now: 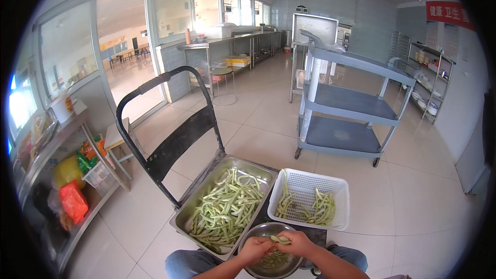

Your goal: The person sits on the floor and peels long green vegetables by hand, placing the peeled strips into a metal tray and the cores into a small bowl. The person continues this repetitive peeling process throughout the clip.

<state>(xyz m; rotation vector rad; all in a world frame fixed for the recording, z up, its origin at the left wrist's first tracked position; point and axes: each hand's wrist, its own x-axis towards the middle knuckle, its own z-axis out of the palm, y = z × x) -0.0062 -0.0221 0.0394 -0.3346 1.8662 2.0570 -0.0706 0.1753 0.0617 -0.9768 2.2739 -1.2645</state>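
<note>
Both hands meet over a round stainless steel bowl (pixel 297 265) that has green bean scraps (pixel 276 259) in its bottom. Green bean pods (pixel 280 240) are gripped in my right hand (pixel 295 242). My left hand (pixel 255 248) pinches at their left end, its fingertips close against the right hand's. Left of the bowl, a rectangular steel pan (pixel 182 223) holds a large heap of green beans (pixel 228 209). Beyond the bowl to the right, a white perforated plastic basket (pixel 341 190) holds a smaller amount of green beans (pixel 323 207).
The containers stand on a flatbed trolley with a black folding handle (pixel 180 139). Ahead to the right is a grey three-tier cart (pixel 345 100). A metal shelf table (pixel 97 205) with bags and a basket stands at left. A round stool (pixel 221 71) is near the long steel counter (pixel 236 38).
</note>
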